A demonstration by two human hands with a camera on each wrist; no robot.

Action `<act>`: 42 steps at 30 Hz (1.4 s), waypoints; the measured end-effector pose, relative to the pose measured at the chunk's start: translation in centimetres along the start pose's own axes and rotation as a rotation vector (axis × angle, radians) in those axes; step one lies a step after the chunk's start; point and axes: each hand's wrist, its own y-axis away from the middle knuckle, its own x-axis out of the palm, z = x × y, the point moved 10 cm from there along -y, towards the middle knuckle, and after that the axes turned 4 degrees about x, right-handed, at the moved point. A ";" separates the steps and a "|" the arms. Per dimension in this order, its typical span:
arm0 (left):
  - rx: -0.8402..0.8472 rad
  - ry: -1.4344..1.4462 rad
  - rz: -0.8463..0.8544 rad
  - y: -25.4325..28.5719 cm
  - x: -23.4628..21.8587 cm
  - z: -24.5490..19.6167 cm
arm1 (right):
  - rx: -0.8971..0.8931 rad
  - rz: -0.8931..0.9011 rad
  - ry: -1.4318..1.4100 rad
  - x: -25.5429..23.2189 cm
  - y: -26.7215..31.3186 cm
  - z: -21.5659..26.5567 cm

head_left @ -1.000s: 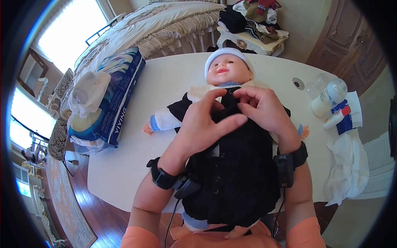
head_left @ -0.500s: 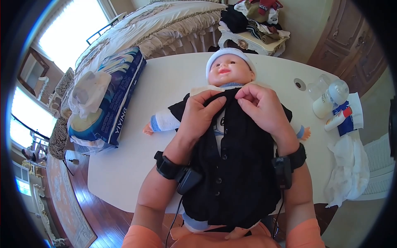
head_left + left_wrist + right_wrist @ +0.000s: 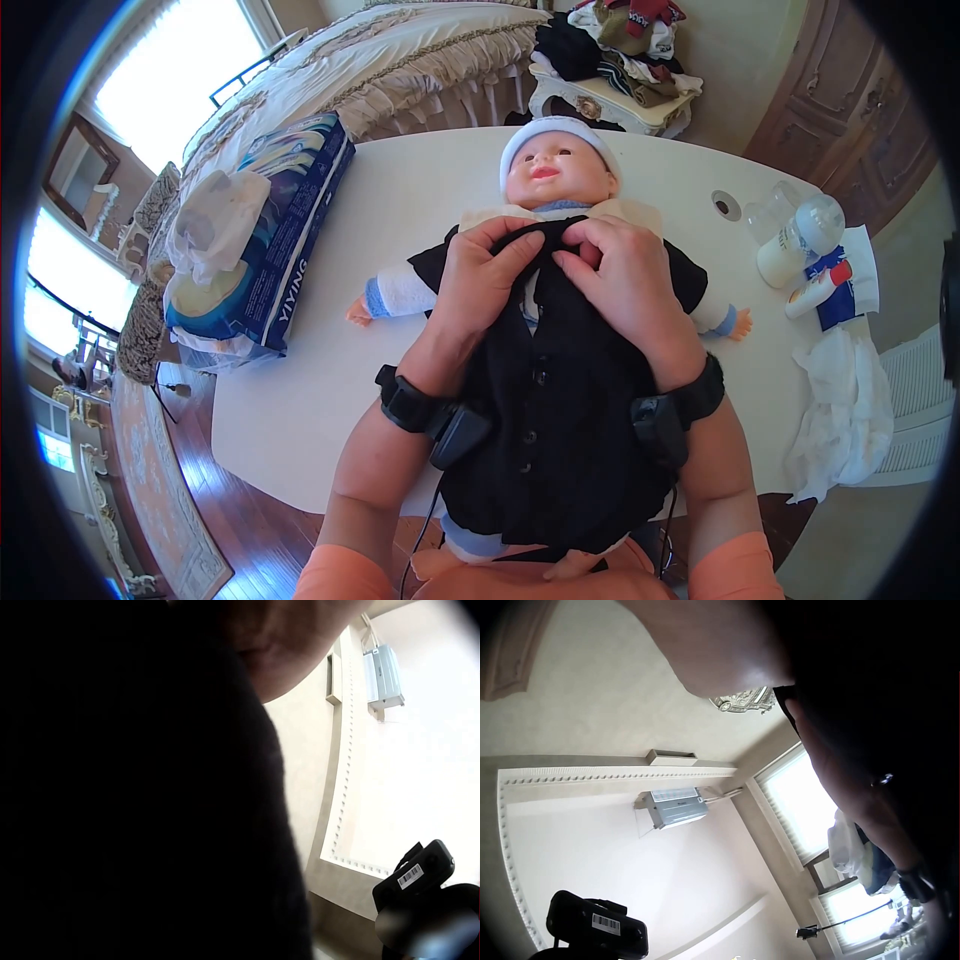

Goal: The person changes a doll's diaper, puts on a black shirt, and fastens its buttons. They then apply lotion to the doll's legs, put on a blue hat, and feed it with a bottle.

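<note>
A baby doll (image 3: 555,175) in a white cap lies on its back on the white table (image 3: 340,430). Over its pale clothes is a black short-sleeved garment (image 3: 590,440) with buttons down the front. My left hand (image 3: 475,280) pinches one front edge near the neckline, thumb against fingers. At the opposite edge, my right hand (image 3: 630,290) pinches the fabric with its fingers bent. Between them a narrow gap shows lighter cloth beneath. Dark fabric (image 3: 150,810) fills much of the left wrist view, hiding the left fingertips.
A blue diaper pack (image 3: 290,240) with a white wipes pack on top stands at the left. At the right are baby bottles (image 3: 800,240), a red-capped tube (image 3: 815,290) and crumpled white cloth (image 3: 845,410). Clothes are piled on a small cabinet (image 3: 610,100) behind the table.
My left hand has gone from an outstretched thumb to pinching the garment's edge. Most recently my right hand has shifted left towards it, narrowing the gap at the neckline.
</note>
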 end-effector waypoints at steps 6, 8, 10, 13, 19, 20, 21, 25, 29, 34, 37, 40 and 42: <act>-0.008 -0.044 0.006 0.1 0.2 0.1 | 0.121 0.044 -0.005 0.5 -0.2 -1.0; 0.001 -0.054 0.008 0.1 0.3 0.0 | 0.136 0.021 -0.015 0.6 -0.2 -1.2; 0.012 -0.064 0.009 0.1 0.4 -0.2 | 0.149 -0.003 -0.024 0.5 -0.2 -1.3; -0.010 -0.017 0.004 0.1 0.3 0.2 | 0.152 -0.006 -0.001 0.7 -0.2 -1.4; -0.034 -0.033 -0.009 0.2 0.2 0.3 | 0.154 0.020 -0.005 1.1 -0.4 -2.1; -0.040 -0.021 -0.012 0.2 0.2 0.3 | 0.180 0.053 -0.025 1.2 -0.3 -2.2; -0.047 -0.009 -0.016 0.2 0.2 0.4 | 0.204 0.086 -0.047 1.3 -0.3 -2.3; -0.030 -0.032 -0.015 0.1 0.0 0.5 | 0.252 0.191 -0.358 1.6 -0.3 -3.6; -0.005 -0.038 -0.005 0.4 0.3 0.0 | 0.322 0.228 -0.576 2.3 -0.3 -4.2; -0.004 -0.005 0.002 0.5 0.5 0.0 | 0.328 0.233 -0.592 2.3 -0.2 -4.2; 0.014 -0.054 0.017 0.5 0.5 -0.2 | 0.328 0.222 -0.604 2.3 -0.1 -4.2; 0.035 -0.021 0.000 0.5 0.6 -0.3 | 0.364 0.233 -0.656 2.4 0.0 -4.3; 0.144 -0.113 -0.001 0.6 0.7 -1.4 | 0.413 0.286 -0.633 2.8 0.2 -4.6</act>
